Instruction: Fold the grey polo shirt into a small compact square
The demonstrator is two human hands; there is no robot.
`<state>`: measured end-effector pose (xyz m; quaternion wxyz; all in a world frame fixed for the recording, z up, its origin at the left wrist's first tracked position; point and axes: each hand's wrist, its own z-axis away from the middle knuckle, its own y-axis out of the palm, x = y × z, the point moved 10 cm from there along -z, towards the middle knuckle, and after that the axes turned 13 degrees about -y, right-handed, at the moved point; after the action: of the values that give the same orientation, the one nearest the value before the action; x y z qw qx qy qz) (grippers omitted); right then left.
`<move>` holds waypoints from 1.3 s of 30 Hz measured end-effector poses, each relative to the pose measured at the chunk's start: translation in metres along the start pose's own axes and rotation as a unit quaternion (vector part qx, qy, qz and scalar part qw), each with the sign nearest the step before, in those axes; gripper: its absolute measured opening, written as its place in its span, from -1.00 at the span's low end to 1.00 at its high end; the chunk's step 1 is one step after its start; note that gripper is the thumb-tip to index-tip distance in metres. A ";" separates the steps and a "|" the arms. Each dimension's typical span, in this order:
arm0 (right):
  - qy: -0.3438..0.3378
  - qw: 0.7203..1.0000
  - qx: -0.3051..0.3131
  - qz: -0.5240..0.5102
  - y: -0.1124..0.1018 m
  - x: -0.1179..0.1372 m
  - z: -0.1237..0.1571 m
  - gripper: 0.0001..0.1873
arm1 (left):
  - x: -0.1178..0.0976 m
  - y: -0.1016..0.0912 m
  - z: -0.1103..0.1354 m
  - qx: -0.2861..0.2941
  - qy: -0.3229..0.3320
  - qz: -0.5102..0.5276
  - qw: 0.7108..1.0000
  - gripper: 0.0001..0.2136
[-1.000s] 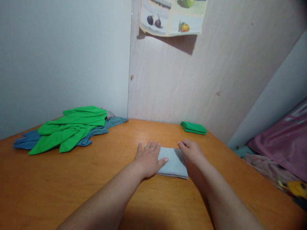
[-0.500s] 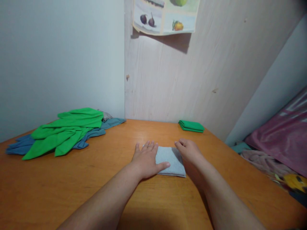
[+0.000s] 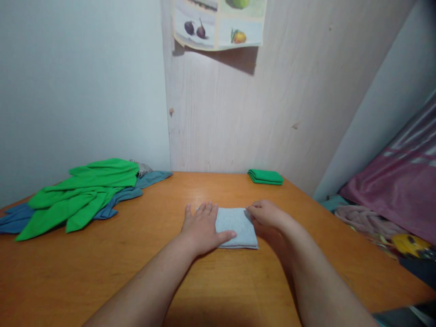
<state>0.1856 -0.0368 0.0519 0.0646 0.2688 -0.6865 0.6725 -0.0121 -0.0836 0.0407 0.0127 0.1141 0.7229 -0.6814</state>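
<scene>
A light grey folded cloth lies flat on the wooden table in front of me. My left hand rests on its left part with the fingers spread and the thumb reaching across the cloth. At the far right corner, my right hand has its fingers closed in a pinch on the cloth's edge. The fingertips there are partly hidden by the hand itself.
On the table, a heap of loose green cloth over blue cloth lies at the left. A folded green cloth sits near the back right edge. Pink fabric hangs beyond the right side.
My right hand has come down slightly to the cloth's far right corner. The left hand stays spread on the cloth. The whole view has shifted a little to the right.
</scene>
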 end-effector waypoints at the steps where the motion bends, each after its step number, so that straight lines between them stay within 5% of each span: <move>1: 0.002 1.000 0.016 -0.008 0.002 0.000 0.002 -0.64 | 0.000 0.000 0.000 -0.001 0.000 0.000 1.000 0.04; 9: 0.016 0.980 0.158 -0.119 0.029 0.005 0.022 -0.47 | 0.001 0.000 0.001 0.005 -0.006 -0.004 1.000 0.01; 12: 0.016 0.973 0.165 -0.161 0.032 0.005 0.024 -0.48 | 0.001 0.000 0.001 0.007 -0.007 -0.004 1.000 0.02; 28: 0.015 0.920 0.049 -0.388 0.048 0.006 0.070 -0.49 | 0.000 0.001 -0.001 0.007 0.004 0.002 1.000 0.02; 33: 0.005 0.903 -0.036 -0.429 0.043 0.002 0.087 -0.54 | 0.000 0.002 -0.002 0.009 0.002 0.004 1.000 0.02; 39: -0.005 0.927 -0.039 -0.374 0.043 0.007 0.085 -0.56 | 0.000 0.002 -0.003 0.004 0.000 0.011 1.000 0.02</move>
<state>0.1838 -0.1221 0.0094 0.3188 0.5064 -0.5622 0.5708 -0.0113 -0.0810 0.0392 0.0194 0.1220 0.7192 -0.6838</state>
